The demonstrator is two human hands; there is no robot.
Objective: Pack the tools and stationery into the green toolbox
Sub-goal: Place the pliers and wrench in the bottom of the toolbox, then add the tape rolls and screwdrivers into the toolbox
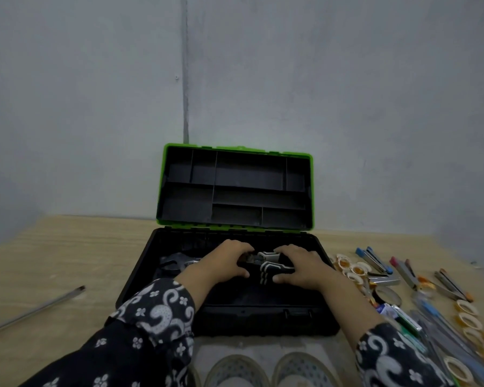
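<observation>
Head view: the green toolbox (162, 269) sits open at the centre of the frame on a pale wooden table (53, 255), its green-rimmed lid (312, 191) standing upright against a grey wall (347, 93) and showing black divided compartments on its inner side. Both hands are down inside the black base. The left hand (224, 261), just left of centre, has its fingers curled over one end of a black and white tool (268, 265); the right hand (299, 265), just right of centre, curls over the other end, thumb below it. So both hands hold the same tool, which lies across the middle of the base. What kind of tool it is cannot be told. Left of the left hand, a grey metal wrench (173, 262) lies on the floor of the base.

At the right edge of the frame, on the table beside the box, lies a crowd of stationery: rolls of tape (358, 270), clips with coloured handles (375, 259) and pens in clear packets (430, 317). At the lower left a thin metal rod (39, 308) lies slantwise on the table. Patterned dark sleeves (151, 311) cover both forearms
</observation>
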